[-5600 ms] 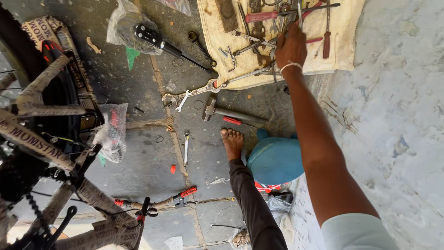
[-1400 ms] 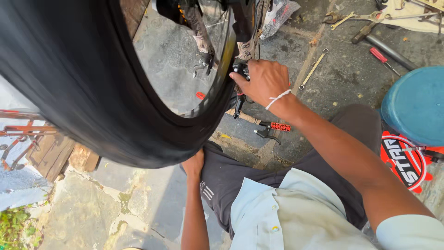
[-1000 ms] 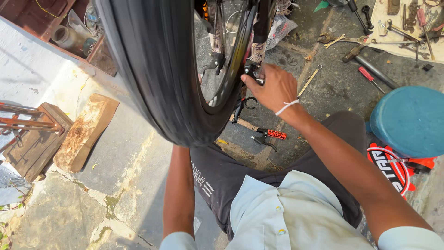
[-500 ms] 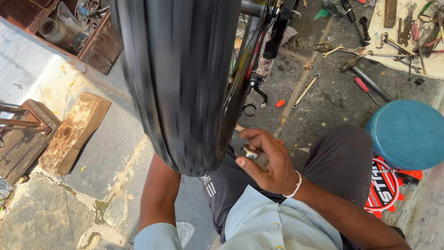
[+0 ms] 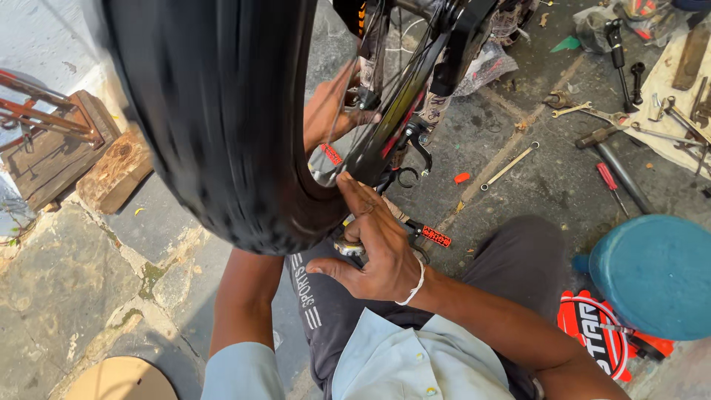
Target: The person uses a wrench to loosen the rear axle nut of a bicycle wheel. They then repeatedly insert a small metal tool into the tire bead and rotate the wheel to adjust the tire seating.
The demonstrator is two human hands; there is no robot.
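Observation:
A big black bicycle tyre (image 5: 222, 126) fills the upper left, with its rim and spokes (image 5: 385, 141) running up to a black frame part (image 5: 459, 37). My left hand (image 5: 329, 111) shows through the spokes on the far side of the wheel, its fingers curled on a black part by the frame. My right hand (image 5: 378, 248) is below the rim on the near side, with its forefinger tip touching the rim. It has a small metal tool (image 5: 346, 246) between thumb and fingers. My dark trousers are under both hands.
A blue round stool (image 5: 655, 274) stands at the right. Spanners (image 5: 511, 164), a red-handled screwdriver (image 5: 609, 178) and a cloth with several tools (image 5: 689, 96) lie on the floor behind. A wooden block (image 5: 115, 170) sits at the left, and a red-and-black bar grip (image 5: 437, 237) lies under the wheel.
My right hand rose from my lap to the rim with the small metal tool. My left hand came up behind the wheel and now shows through the spokes.

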